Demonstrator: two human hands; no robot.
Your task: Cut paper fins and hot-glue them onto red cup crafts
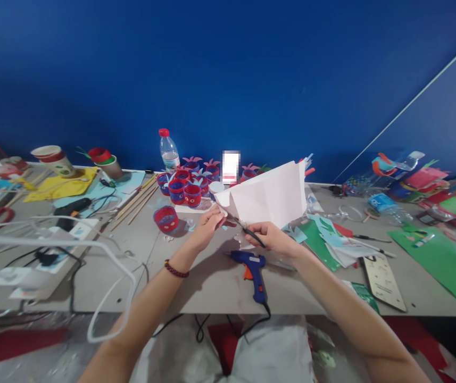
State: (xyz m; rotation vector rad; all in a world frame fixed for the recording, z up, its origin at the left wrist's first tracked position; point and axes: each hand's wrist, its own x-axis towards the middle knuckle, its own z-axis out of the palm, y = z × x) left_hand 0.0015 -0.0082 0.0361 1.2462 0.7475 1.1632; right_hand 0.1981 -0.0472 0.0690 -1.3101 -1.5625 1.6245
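Observation:
My left hand (210, 222) pinches the left end of a large white sheet of paper (270, 197), which stands up and slants away to the right. A pair of scissors with dark handles (255, 237) is in my right hand (271, 238). Its blades point left, at the paper's lower edge close to my left fingers. How far the blades are apart I cannot make out. Below the hands a blue glue gun (256, 274) with an orange trigger lies on the table. Behind my left hand stand several red and blue paper cups (177, 192) with eyes.
A power strip (58, 260) with white and black cables fills the left. Wooden sticks (138, 202) and a plastic bottle (169, 151) are behind. Green paper (441, 263), a white slotted plate (383, 282) and plastic bottles lie to the right. The table's front edge runs below.

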